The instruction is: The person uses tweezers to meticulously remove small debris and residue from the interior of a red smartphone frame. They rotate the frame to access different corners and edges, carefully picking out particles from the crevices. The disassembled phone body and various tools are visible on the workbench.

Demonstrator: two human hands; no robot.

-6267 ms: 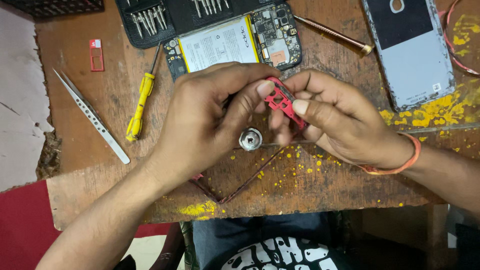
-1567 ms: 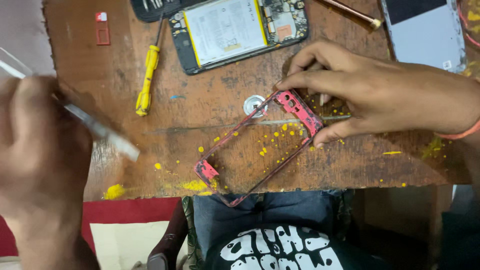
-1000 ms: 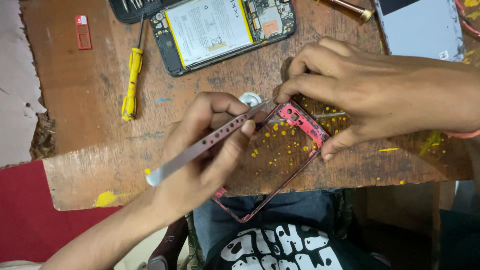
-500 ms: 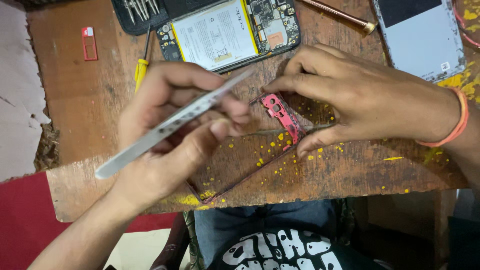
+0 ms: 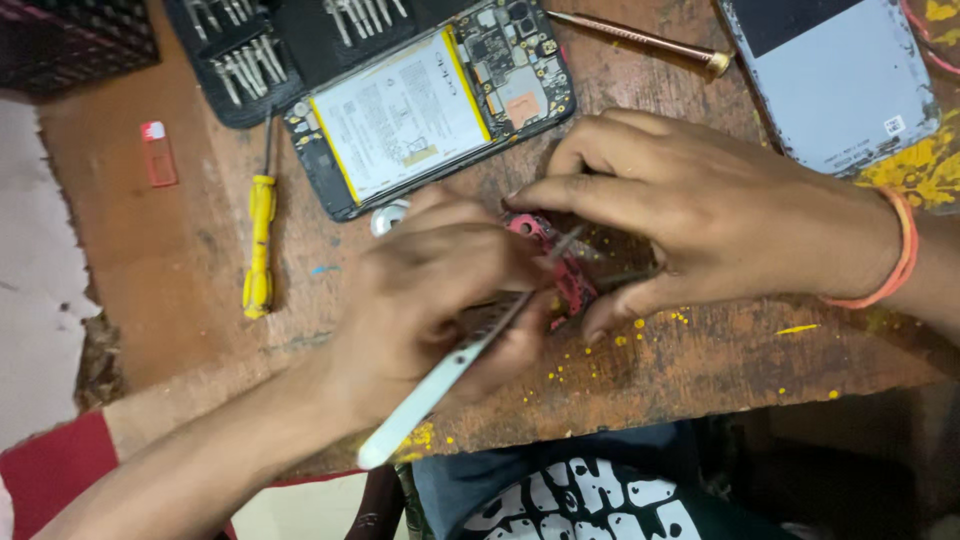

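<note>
My left hand [image 5: 430,300] grips metal tweezers [image 5: 455,360], their tips pointing up and right onto the red phone frame [image 5: 562,270]. My right hand [image 5: 700,215], with an orange band at the wrist, presses down on the same red frame from the right and holds it against the wooden table [image 5: 720,350]. Most of the frame is hidden under both hands. A small round silver part [image 5: 388,215] lies just above my left hand.
An opened phone with its battery showing [image 5: 420,110] lies behind my hands. A yellow screwdriver [image 5: 260,240] is to the left, a bit case [image 5: 250,50] behind it, a phone back cover [image 5: 830,80] at far right, a brown-handled tool [image 5: 640,40] and a small red card [image 5: 158,155].
My left hand picked up the tweezers from the left and brought them to the red frame; they have now dropped lower with tips on the frame. My right hand kept holding the frame.
</note>
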